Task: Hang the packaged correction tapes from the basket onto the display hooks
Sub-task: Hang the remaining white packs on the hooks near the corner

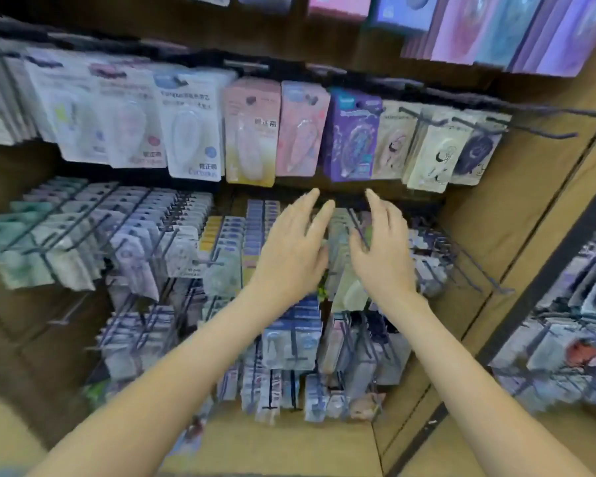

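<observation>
My left hand (295,249) and my right hand (382,253) reach side by side into the middle row of the display, fingers straight and slightly spread. Between them hangs a row of pale green correction tape packs (341,235) on a dark hook (356,225). Both hands flank these packs; neither visibly grips anything. Above hang more packs: a pink one (252,132), a pink-blue one (301,129) and a purple one (353,136). The basket is out of view.
Rows of packaged tapes fill hooks to the left (93,232) and below (289,339). Bare dark hooks (475,266) jut out at the right near a wooden panel (516,201). Notebooks (516,29) stand on the shelf above. Another rack (572,335) is at far right.
</observation>
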Demonstrator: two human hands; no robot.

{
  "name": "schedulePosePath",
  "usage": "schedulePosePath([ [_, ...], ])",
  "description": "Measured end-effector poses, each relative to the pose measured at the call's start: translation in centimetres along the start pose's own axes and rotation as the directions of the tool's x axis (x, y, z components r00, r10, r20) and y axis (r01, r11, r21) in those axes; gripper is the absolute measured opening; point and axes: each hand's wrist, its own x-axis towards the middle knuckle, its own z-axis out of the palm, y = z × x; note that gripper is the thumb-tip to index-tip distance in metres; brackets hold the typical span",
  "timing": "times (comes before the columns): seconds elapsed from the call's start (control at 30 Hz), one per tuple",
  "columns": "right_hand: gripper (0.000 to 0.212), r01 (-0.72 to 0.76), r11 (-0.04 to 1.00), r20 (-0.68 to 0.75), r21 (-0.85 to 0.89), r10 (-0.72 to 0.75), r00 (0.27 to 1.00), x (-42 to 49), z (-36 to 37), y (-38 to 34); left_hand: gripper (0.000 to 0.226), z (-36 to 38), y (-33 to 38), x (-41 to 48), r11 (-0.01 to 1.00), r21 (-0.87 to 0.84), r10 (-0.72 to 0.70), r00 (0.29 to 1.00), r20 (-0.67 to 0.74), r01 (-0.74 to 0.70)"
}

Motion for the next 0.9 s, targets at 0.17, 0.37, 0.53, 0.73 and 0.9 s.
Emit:
schedulePosePath([
  [0.17,0.044,0.095,0.99,0.194,0.109,-0.115,0.974,-11.5,1.9,-3.5,0.05,-4.0,1.5,-13.1,0.976,0.023,-0.216,0.961,0.172,0.215],
  [0.37,0.043,0.025,0.981,0.532,0.195,-0.127,0.837,-25.2,8.9,-8.4,0.049,-8.6,-1.1,-30.3,0.891,0.178,-0.454,0.804,0.384,0.418],
  [0.53,0.047,-0.087,0.993,0.823,0.084,-0.02,0.568,-33.9,16.8,-10.0,0.055,-10.1,-5.7,-43.3,0.685,0.32,-0.711,0.503,0.492,0.655],
  [0.73,0.057,-0.17,0.973,0.954,-0.157,0.194,0.228,-44.6,28.5,-9.3,0.056,-7.8,-11.2,-60.6,0.355,0.499,-0.821,0.009,0.57,0.791],
  [0.9,0.07,-0.182,0.961,0.968,-0.21,0.23,0.099,-55.0,38.3,-5.6,0.071,-2.6,-13.6,-72.0,0.316,0.604,-0.768,-0.177,0.616,0.731],
])
